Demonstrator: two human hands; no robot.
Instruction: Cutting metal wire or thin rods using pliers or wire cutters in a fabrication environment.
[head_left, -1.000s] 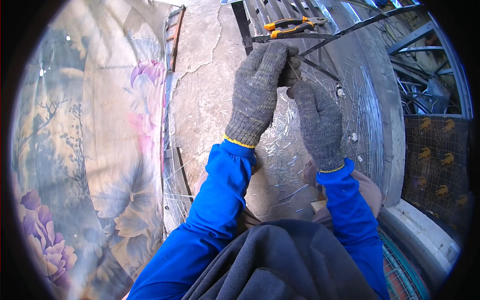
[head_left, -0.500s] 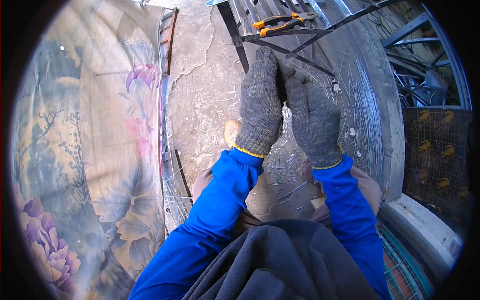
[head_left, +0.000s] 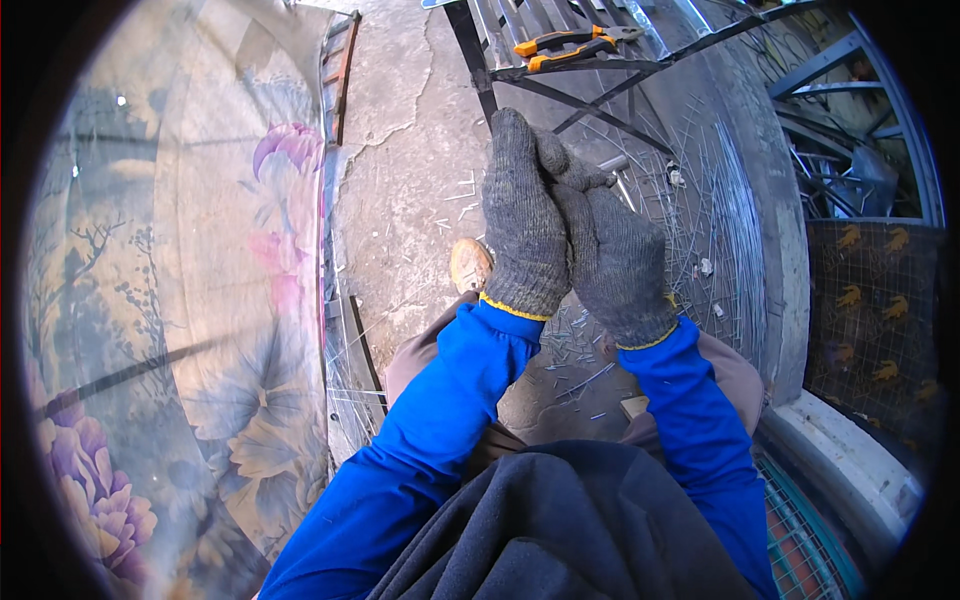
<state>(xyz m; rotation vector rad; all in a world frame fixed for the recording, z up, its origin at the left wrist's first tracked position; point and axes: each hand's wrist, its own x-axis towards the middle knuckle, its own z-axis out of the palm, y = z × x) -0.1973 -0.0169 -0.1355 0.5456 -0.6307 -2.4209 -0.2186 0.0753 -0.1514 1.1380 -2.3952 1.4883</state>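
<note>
Gloves of grey knit with yellow cuffs cover both hands, which meet palm to palm in the middle of the view, above the person's knees. Nearest the camera lies a dark grey fleece garment (head_left: 560, 530) over the lap, and the two bright blue sleeves (head_left: 440, 400) rise out of it toward the gloves. The left hand (head_left: 522, 215) stands upright with its fingers straight and together, the back of the glove facing the camera. The right hand (head_left: 610, 255) presses against it from the side, its fingers bent over toward the left palm; whether anything is caught between the two palms I cannot tell, since the gloves hide the gap.

Under the hands the concrete floor (head_left: 400, 170) is cracked and strewn with short cut wire pieces (head_left: 575, 375). A tan shoe toe (head_left: 470, 265) shows just left of the left cuff, and brownish trouser legs (head_left: 415, 350) frame the scrap. To the left a large floral panel (head_left: 170, 300) with pink and purple blossoms leans beside the floor, its edge lined by thin wire mesh (head_left: 345, 390). To the right a curved sheet of wire mesh (head_left: 735, 210) lies along a concrete kerb, and beyond it a dark netted cloth with small orange shapes (head_left: 870, 300).

Farther off, a dark metal frame (head_left: 560, 75) with slats stands past the fingertips, and orange-handled pliers (head_left: 565, 45) rest on top of it, well apart from both hands.
</note>
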